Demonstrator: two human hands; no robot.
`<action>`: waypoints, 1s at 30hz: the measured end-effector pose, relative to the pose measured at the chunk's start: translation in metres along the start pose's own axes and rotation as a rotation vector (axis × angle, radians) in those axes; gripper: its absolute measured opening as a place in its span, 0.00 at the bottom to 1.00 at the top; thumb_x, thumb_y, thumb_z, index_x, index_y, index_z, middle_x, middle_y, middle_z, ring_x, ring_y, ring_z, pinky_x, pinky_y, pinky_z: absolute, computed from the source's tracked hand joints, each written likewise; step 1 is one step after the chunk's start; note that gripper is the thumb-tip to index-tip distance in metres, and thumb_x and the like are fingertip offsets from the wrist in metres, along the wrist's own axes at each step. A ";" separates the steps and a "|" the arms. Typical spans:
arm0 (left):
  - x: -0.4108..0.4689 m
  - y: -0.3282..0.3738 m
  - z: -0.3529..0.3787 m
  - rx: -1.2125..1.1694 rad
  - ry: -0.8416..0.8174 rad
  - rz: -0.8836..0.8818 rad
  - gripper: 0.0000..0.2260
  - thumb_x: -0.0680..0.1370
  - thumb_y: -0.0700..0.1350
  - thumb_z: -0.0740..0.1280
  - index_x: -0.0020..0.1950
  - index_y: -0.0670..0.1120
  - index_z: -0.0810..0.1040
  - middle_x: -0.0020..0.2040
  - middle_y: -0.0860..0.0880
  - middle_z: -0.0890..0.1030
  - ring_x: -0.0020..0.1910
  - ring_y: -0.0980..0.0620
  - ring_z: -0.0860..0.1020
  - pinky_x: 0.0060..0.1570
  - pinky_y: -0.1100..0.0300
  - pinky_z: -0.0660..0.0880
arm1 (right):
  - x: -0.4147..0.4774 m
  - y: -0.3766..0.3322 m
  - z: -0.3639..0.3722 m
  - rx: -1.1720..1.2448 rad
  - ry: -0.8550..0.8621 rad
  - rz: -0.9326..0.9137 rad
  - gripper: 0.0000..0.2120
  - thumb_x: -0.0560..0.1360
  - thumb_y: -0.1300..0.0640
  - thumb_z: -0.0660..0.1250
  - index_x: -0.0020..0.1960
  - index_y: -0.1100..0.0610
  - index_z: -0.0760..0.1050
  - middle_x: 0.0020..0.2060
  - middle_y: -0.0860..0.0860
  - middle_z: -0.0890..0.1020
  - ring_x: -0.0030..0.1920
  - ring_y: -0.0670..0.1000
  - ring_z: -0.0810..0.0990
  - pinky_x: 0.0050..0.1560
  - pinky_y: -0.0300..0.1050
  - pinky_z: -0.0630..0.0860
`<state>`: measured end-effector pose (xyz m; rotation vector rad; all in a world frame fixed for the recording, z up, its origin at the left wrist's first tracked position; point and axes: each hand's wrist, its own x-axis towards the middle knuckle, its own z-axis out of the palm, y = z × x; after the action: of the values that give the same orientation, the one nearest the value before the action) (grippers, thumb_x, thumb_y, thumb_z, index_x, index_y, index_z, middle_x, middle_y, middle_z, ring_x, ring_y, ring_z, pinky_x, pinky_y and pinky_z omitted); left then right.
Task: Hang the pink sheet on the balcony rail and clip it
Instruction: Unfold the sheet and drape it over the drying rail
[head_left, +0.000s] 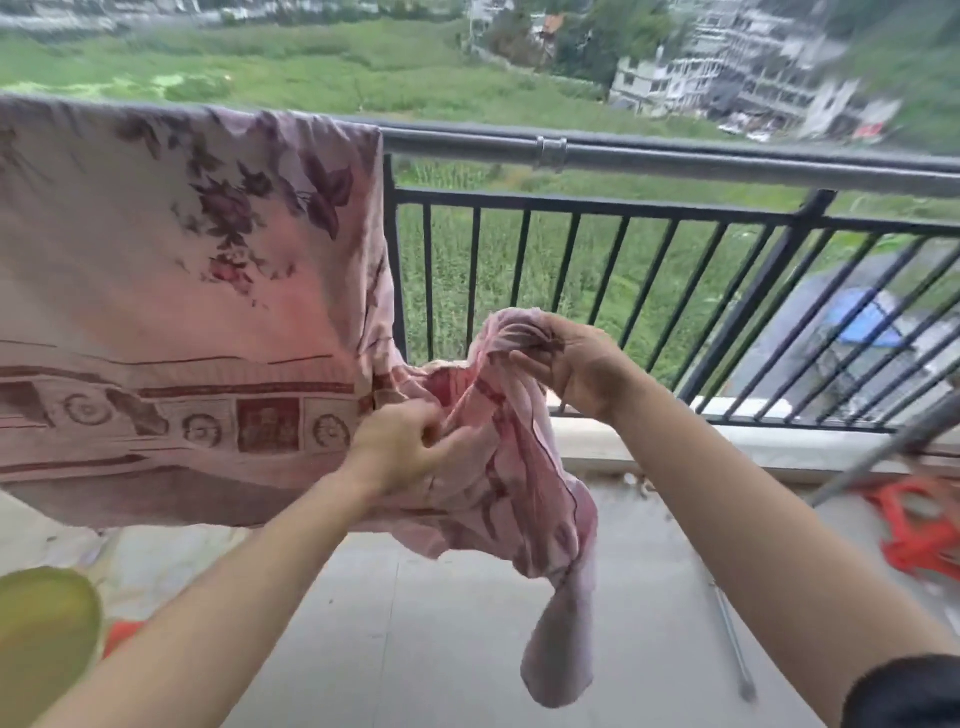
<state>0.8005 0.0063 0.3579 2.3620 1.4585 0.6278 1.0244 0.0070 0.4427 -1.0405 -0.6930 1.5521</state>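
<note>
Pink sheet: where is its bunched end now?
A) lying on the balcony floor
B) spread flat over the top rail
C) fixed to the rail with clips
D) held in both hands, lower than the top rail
D: the left hand and the right hand both grip the bunched end of the pink sheet below the balcony rail; the rest hangs over it.
</note>
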 end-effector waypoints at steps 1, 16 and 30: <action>-0.011 0.007 0.012 0.019 -0.095 -0.017 0.24 0.70 0.72 0.63 0.40 0.50 0.74 0.37 0.54 0.78 0.37 0.51 0.77 0.39 0.52 0.76 | -0.001 0.000 0.010 -0.006 -0.022 0.011 0.14 0.83 0.59 0.58 0.59 0.68 0.77 0.47 0.58 0.83 0.44 0.52 0.85 0.45 0.40 0.83; -0.041 0.048 0.029 0.063 0.534 -0.383 0.16 0.77 0.35 0.60 0.61 0.45 0.79 0.54 0.41 0.81 0.52 0.39 0.78 0.52 0.48 0.75 | 0.024 0.002 -0.095 -0.579 0.287 0.006 0.16 0.80 0.52 0.59 0.50 0.63 0.79 0.45 0.63 0.84 0.43 0.63 0.85 0.43 0.58 0.84; -0.088 0.148 -0.035 0.208 0.839 -0.425 0.09 0.78 0.47 0.61 0.49 0.43 0.75 0.35 0.44 0.78 0.38 0.37 0.78 0.35 0.57 0.62 | -0.010 -0.101 -0.062 0.469 -0.533 -0.110 0.12 0.68 0.71 0.57 0.49 0.62 0.70 0.38 0.53 0.77 0.35 0.49 0.73 0.39 0.38 0.72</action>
<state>0.8622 -0.1371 0.4380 1.8646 2.3646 1.5027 1.1259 0.0159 0.5041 -0.2341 -0.6779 1.7952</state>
